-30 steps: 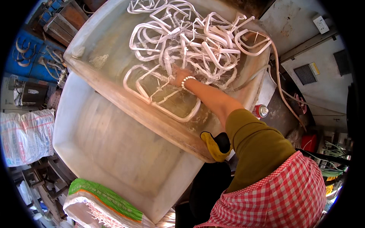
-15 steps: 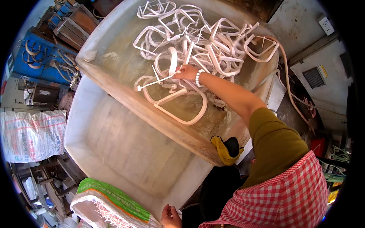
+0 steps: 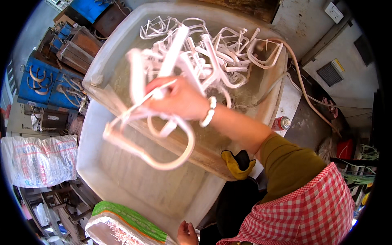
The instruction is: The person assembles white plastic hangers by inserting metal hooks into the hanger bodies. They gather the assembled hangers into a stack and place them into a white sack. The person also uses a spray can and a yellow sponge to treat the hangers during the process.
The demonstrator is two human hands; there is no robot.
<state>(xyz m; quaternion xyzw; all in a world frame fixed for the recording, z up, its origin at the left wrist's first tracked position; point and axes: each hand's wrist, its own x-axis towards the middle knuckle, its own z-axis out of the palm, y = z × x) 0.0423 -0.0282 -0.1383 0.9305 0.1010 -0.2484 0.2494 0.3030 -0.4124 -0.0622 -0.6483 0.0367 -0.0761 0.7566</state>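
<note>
My right hand, wearing a white bead bracelet, is closed around a cluster of pale plastic D-shaped loops joined by thin bars. It lifts them over the wooden board that crosses a large whitish tub. Motion blurs the held loops. Beyond the board, many similar loops lie heaped in cloudy water in the tub's far part. Down at the lower edge, my left hand has loosely bent fingers and holds nothing; it is partly cut off, near an open green-and-white sack.
A yellow-and-black glove-like item hangs on the board's near end. A hose runs over the tub's right side, with a spray can nearby. Blue cabinets and a stuffed white sack stand at left.
My right hand has raised the loops out of the water and brought them left and nearer, over the board. The left hand has hardly moved; the view has shifted slightly.
</note>
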